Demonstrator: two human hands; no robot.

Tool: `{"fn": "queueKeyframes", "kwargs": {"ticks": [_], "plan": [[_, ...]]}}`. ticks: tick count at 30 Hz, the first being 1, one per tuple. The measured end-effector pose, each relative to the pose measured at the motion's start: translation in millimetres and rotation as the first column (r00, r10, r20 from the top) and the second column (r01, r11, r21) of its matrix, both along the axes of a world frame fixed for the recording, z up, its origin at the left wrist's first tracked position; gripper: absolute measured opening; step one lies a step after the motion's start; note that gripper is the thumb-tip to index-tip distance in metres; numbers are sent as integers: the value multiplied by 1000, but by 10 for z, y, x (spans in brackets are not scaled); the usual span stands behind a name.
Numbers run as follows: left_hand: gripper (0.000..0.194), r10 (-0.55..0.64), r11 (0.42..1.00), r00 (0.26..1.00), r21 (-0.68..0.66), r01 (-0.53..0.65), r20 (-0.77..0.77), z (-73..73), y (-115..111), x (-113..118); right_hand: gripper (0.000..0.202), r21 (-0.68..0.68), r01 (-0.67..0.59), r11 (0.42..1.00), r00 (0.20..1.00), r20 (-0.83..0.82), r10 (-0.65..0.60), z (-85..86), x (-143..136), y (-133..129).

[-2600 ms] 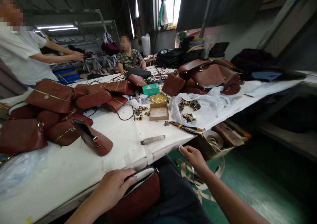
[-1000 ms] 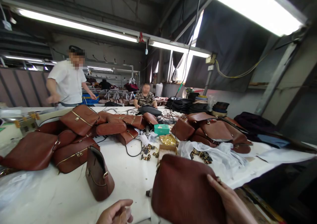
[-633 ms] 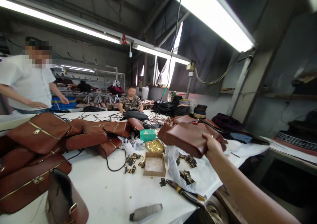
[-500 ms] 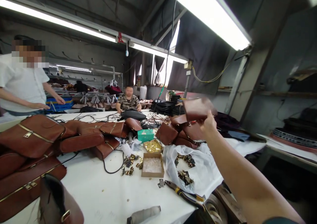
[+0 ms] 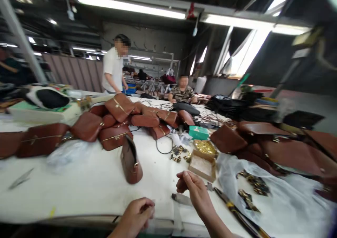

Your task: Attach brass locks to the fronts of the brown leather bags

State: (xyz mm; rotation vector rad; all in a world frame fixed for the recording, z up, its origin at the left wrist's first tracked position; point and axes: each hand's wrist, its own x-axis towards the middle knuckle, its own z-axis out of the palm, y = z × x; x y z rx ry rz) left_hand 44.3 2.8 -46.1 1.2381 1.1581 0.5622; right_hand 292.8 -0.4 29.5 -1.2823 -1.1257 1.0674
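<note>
Two bare hands, both over the near side of the white table (image 5: 92, 189). Left hand (image 5: 139, 211) low down by the edge, fingers bent in, thumb close to them; too blurry to tell if pinching something small. Right hand (image 5: 195, 192) a bit farther in, fingers curled up with the thumb against them, near the open box (image 5: 202, 166) of pale bits; cannot tell if holding anything tiny. Partly behind the right hand, a gray roll (image 5: 183, 199). One brown bag (image 5: 131, 164) standing up past the left hand, top open, not touching either hand. Behind it, a left heap (image 5: 116, 136) of more bags; far to the right, a right heap (image 5: 289, 153). Next to the right hand, pliers (image 5: 231, 208) with yellow and black handles, beside a clear plastic sheet (image 5: 284, 196) with shiny metal bits (image 5: 255, 183).
</note>
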Motion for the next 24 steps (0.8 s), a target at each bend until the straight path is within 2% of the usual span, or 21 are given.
{"fn": "queueKeyframes", "kwargs": {"ticks": [2,4,6,9,12,14,17,19,22,24], "plan": [[61,54,998,996,21,-56,72,4,-25,-60,62,11,-121,993,986,112,119,13,-326,103],[58,133,989,984,41,-139,122,17,-72,-138,56,79,-175,981,960,236,152,54,-628,272],[55,195,976,970,67,-206,142,32,-128,-246,66,139,-181,974,940,315,130,66,-925,451],[54,244,958,962,127,-259,120,31,-157,-491,84,133,-171,976,922,371,111,-7,-1332,681],[59,283,943,958,164,-288,51,-45,-23,-784,83,102,-144,984,898,431,87,-124,-1634,883],[64,287,941,958,180,-285,20,-131,138,-936,70,89,-110,990,880,472,55,-174,-1760,994],[67,258,939,966,235,-250,-2,-228,354,-1055,43,77,-62,995,858,513,14,-169,-1824,1048],[64,237,927,970,314,-208,-59,-227,445,-1090,35,69,-91,993,849,527,41,-110,-1768,991],[50,213,879,961,464,-109,-177,-143,529,-1145,50,71,-223,972,855,493,160,70,-1509,855],[40,205,843,948,536,-45,-243,-76,575,-1194,63,101,-231,968,883,440,165,255,-1210,849]]}}
